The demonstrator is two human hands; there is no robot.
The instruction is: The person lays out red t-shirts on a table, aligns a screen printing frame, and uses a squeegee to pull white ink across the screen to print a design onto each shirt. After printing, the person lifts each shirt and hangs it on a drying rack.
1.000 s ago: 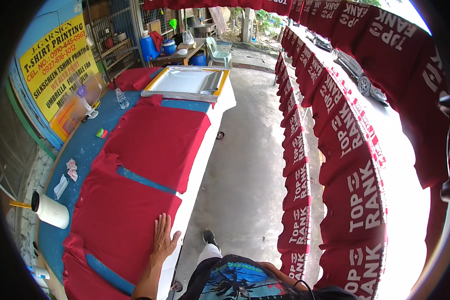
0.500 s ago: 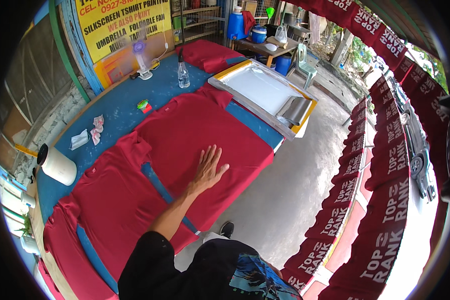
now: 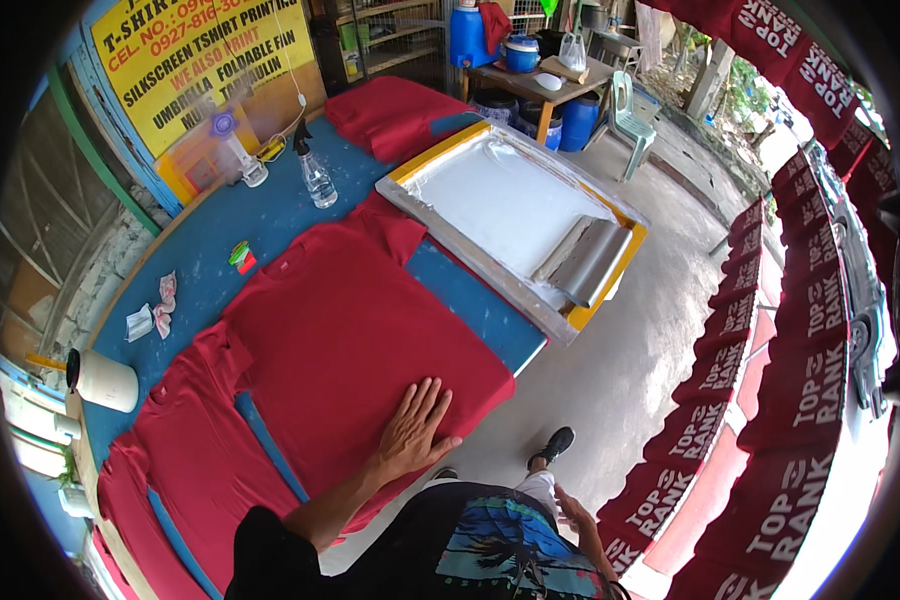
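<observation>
On the speckled blue tabletop (image 3: pixel 192 262), a smooth red fabric shirt (image 3: pixel 350 330) is spread flat, touched by the left hand (image 3: pixel 410 437), fingers (image 3: pixel 427 398) outstretched, nothing gripped; how far the lowered right hand (image 3: pixel 576 514) is opened cannot be told.

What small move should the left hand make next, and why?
Perhaps the left hand should smooth the red T-shirt beneath it: the palm faces down near the edge, holding nothing, and the silkscreen frame lies beyond the shirt, not over it.

The shirt (image 3: pixel 355 335) lies on the table (image 3: pixel 195 245), screen frame (image 3: pixel 510 205) beyond.
</observation>
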